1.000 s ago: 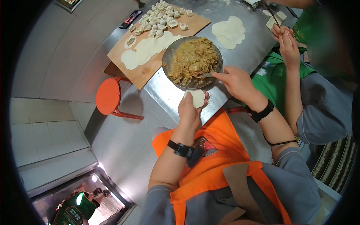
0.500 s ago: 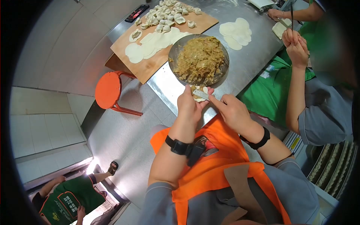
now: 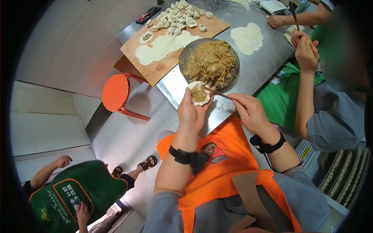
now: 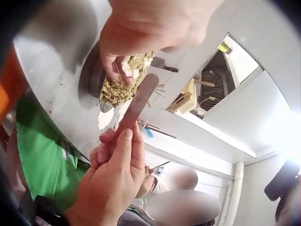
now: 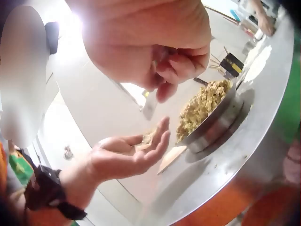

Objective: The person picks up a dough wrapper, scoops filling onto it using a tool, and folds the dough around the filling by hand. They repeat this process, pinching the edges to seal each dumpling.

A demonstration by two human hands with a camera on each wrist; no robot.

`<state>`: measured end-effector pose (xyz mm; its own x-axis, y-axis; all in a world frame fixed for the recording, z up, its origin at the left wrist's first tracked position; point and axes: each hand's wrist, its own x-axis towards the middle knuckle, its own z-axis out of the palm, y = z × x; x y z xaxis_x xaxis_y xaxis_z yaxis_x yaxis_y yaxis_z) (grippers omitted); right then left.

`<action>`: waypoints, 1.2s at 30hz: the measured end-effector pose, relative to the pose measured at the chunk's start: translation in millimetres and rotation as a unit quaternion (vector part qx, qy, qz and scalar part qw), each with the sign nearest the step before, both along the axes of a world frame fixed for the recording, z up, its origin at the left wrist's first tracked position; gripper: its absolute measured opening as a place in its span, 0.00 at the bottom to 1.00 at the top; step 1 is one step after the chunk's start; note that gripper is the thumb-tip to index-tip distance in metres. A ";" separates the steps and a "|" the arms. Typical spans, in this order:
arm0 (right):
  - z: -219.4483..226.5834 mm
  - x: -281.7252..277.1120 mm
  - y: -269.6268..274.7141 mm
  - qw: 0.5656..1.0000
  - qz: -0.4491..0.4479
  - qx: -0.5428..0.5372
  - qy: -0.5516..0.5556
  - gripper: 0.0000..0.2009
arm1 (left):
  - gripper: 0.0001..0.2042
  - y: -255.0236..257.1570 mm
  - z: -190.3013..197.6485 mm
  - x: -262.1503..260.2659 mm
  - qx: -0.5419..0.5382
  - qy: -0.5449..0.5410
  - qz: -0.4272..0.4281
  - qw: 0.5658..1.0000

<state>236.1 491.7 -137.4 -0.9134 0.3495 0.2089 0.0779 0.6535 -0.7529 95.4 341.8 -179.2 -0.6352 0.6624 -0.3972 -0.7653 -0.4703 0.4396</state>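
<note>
My left hand [image 3: 192, 115] cups a round dumpling wrapper [image 3: 200, 103], thumb on one side and fingers on the other. A flattened lump of greenish-brown filling [image 3: 199, 94] covers its middle. In my right hand [image 3: 251, 111] I grip a flat metal spatula [image 3: 220, 94], its tip at the wrapper's right edge. The left wrist view shows its rounded blade [image 4: 143, 94] pointing towards the left hand. Just beyond the wrapper stands a metal bowl [image 3: 185, 55] heaped with the same filling [image 3: 211, 60].
A wooden board [image 3: 155, 72] holds several dumplings [image 3: 176, 21] and overlapping wrappers [image 3: 163, 47]. More wrappers [image 3: 247, 37] lie on the steel table [image 3: 268, 48]. Other people are at the right, and one in a dark green apron [image 3: 95, 178] is lower left. An orange stool [image 3: 115, 92] stands left.
The spatula came from the bowl to the bare wrapper, pressed filling onto it, and has drawn to its right edge. A person in green has walked further into view at lower left.
</note>
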 end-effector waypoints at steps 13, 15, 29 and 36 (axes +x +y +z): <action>-14.1 -4.0 13.1 0.976 -0.068 0.208 -0.005 0.13 | 0.22 1.0 -10.4 0.0 -0.054 -0.015 -0.011 0.998; -8.8 -4.4 8.9 0.980 -0.054 0.194 0.005 0.12 | 0.23 4.2 -6.0 1.5 -0.064 -0.003 -0.019 0.998; -57.0 13.3 58.9 0.948 -0.102 -0.256 -0.160 0.12 | 0.21 -1.2 -6.6 2.2 -0.038 -0.030 0.031 0.998; -13.7 19.1 22.5 0.997 -0.003 0.050 0.064 0.12 | 0.21 14.3 2.1 19.1 -0.055 -0.025 -0.043 0.997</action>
